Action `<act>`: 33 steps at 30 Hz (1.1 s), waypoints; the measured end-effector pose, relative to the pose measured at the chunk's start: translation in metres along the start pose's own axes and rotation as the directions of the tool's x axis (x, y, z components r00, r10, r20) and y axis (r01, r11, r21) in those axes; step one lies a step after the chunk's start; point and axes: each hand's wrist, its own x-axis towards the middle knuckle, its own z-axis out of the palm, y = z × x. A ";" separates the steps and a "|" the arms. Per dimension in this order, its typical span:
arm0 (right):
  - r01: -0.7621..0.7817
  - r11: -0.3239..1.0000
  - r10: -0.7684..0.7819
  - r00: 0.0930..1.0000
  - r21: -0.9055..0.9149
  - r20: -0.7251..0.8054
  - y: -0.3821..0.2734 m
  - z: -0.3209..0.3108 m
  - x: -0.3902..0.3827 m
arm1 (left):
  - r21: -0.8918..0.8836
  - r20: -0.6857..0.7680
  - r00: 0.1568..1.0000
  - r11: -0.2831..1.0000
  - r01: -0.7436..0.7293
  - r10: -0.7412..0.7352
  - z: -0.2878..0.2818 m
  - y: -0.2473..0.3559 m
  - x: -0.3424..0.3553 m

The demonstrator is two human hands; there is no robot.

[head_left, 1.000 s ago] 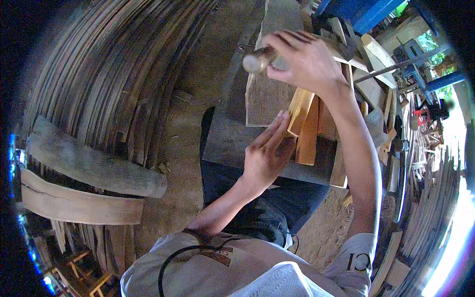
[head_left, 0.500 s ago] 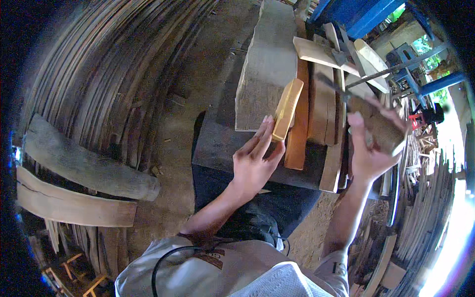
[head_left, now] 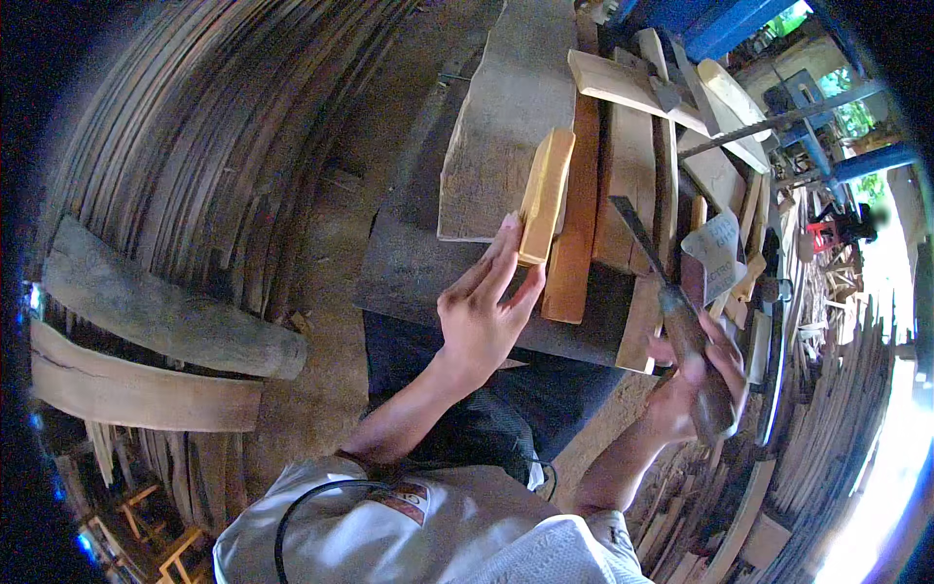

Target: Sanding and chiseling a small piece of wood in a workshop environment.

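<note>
My left hand [head_left: 479, 316] grips the lower end of a small, smooth yellowish wooden block [head_left: 547, 200] between thumb and fingers. It tilts up and away over the bench. To the right, my right hand [head_left: 705, 375] is closed around the wooden handle [head_left: 689, 341] of a chisel. Its dark narrow blade [head_left: 637, 229] points up and left, toward the boards. A curled sheet of sandpaper [head_left: 715, 255], pale on its back and dark red-brown on its other face, lies just beyond that hand. A reddish-brown board [head_left: 572, 263] lies beneath and beside the block.
A wide grey plank [head_left: 511, 107] and several narrower boards [head_left: 628, 165] cover the dark bench [head_left: 404, 263]. Long thin slats [head_left: 224, 127] are stacked at the left, near two curved boards [head_left: 146, 384]. A blue metal frame [head_left: 730, 29] stands at the far right.
My right hand has come down and toward me; the chisel now shows clearly in it. A blurred brown thing at that hand no longer shows. The left hand still holds the block, slightly farther left.
</note>
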 end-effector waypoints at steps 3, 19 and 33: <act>-0.090 0.994 0.099 0.981 0.062 -0.165 -0.029 0.010 -0.007 | -0.053 0.048 0.997 0.997 -0.059 0.062 0.003 -0.003 -0.003; -0.077 0.991 0.112 0.932 -0.113 0.345 -0.071 0.032 0.012 | -0.022 0.023 0.999 0.999 -0.028 0.028 0.000 0.003 0.000; -0.004 0.985 0.068 0.927 -0.173 0.368 -0.082 0.052 0.014 | 0.004 0.084 0.995 0.998 -0.062 0.062 -0.005 -0.002 -0.003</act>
